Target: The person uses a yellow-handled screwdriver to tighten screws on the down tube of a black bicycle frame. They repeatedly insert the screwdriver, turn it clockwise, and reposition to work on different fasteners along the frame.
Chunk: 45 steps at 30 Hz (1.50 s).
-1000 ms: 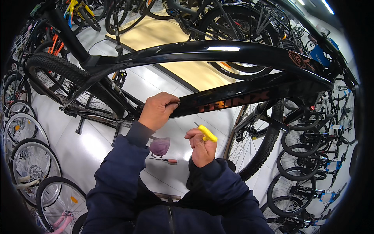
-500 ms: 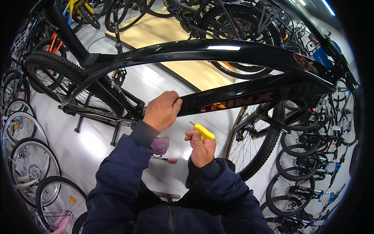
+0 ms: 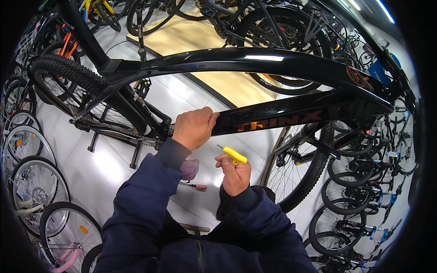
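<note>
A glossy black bicycle frame (image 3: 218,58) stretches across the view in front of me. My left hand (image 3: 195,129) is closed round the lower end of its down tube (image 3: 273,112), near the crank area; its back faces up and its fingertips are mostly hidden. Lower and to the right, my right hand (image 3: 236,176) holds a small yellow-handled screwdriver (image 3: 235,155) between thumb and fingers. The thin metal shaft points up and left, apart from the frame. The exact shape of its tip is too small to tell.
On the floor below my hands lie a purple cloth (image 3: 190,169) and a red-handled tool (image 3: 199,186). The bike's knobby rear tyre (image 3: 63,68) is at left, its front tyre (image 3: 314,170) at right. Rows of bicycles flank both sides. A low wooden platform (image 3: 182,38) lies beyond the frame.
The yellow screwdriver has shifted slightly left with my right hand, its shaft closer to my left hand. My left hand keeps its place on the down tube; the whole view has shifted a little.
</note>
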{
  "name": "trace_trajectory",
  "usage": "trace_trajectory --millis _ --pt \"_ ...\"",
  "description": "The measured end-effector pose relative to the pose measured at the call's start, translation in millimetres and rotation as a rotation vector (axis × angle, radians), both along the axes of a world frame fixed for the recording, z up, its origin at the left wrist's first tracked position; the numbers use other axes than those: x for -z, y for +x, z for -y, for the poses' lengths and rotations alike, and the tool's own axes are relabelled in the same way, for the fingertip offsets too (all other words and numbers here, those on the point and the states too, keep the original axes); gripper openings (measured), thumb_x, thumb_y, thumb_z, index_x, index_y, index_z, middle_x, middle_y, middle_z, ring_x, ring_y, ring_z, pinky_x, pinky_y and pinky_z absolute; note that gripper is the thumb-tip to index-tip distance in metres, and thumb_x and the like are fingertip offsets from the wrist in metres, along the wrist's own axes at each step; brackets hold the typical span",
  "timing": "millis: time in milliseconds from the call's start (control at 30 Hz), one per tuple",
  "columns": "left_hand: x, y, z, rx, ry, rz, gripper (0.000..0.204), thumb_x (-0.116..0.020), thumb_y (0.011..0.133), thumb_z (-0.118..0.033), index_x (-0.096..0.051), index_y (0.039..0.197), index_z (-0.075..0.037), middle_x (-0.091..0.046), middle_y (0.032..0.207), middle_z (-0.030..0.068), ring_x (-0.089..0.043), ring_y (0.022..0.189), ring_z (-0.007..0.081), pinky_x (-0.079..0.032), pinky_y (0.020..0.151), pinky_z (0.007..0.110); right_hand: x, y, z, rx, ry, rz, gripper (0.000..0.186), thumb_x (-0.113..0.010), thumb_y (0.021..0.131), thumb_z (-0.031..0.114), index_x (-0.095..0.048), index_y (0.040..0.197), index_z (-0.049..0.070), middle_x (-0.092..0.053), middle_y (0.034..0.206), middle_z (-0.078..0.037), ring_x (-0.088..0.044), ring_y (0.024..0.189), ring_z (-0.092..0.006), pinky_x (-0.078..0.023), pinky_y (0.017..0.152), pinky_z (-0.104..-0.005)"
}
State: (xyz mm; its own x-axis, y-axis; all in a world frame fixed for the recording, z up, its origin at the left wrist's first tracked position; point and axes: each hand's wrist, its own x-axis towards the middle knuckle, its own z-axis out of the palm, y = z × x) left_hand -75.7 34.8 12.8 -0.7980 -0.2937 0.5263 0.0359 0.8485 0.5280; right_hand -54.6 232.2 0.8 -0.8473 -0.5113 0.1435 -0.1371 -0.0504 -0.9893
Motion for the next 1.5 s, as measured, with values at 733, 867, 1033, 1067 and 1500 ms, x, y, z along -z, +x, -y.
trace_trajectory --millis 733,867,1033,1067,1500 --pt "-6 14 12 0.261 0.308 0.057 0.014 -0.062 0.096 -0.013 -0.060 0.097 0.000 -0.067 0.088 0.0223 -0.064 0.083 0.0449 -0.051 0.072 0.050 -2 4 4 -0.048 -0.016 0.090 0.038 -0.060 0.106 0.032 -0.069 0.104 -0.005 -0.065 0.086 -0.005 -0.058 0.079 -0.0109 -0.049 0.071 -0.0265" --pt "-4 13 12 0.223 0.249 0.063 0.013 -0.065 0.095 -0.014 -0.064 0.097 -0.001 -0.067 0.088 0.0197 -0.066 0.083 0.0419 -0.052 0.072 0.048 -6 1 2 -0.110 0.037 0.058 0.040 -0.056 0.107 0.036 -0.067 0.109 -0.002 -0.063 0.091 -0.004 -0.058 0.079 -0.0093 -0.061 0.054 -0.0286" --pt "1 13 9 0.170 0.302 -0.085 0.013 -0.071 0.091 -0.015 -0.073 0.097 -0.004 -0.070 0.088 0.0140 -0.068 0.081 0.0360 -0.054 0.073 0.043 -3 0 0 -0.107 0.060 0.046 0.039 -0.056 0.107 0.034 -0.067 0.107 -0.003 -0.064 0.090 -0.004 -0.059 0.079 -0.0100 -0.058 0.059 -0.0272" --pt "2 13 8 0.159 0.300 -0.084 0.013 -0.071 0.090 -0.015 -0.075 0.096 -0.005 -0.070 0.089 0.0130 -0.068 0.081 0.0349 -0.054 0.073 0.042 -2 0 0 -0.105 0.061 0.036 0.038 -0.056 0.107 0.034 -0.067 0.107 -0.003 -0.064 0.090 -0.004 -0.059 0.079 -0.0103 -0.057 0.062 -0.0269" --pt "-2 11 11 0.153 0.360 0.056 0.018 -0.068 0.089 -0.018 -0.070 0.092 -0.001 -0.071 0.089 0.0169 -0.069 0.085 0.0369 -0.054 0.076 0.045 -1 0 5 -0.080 0.057 0.031 0.039 -0.058 0.107 0.031 -0.069 0.101 -0.006 -0.067 0.085 -0.006 -0.060 0.081 -0.0135 -0.048 0.078 -0.0284"
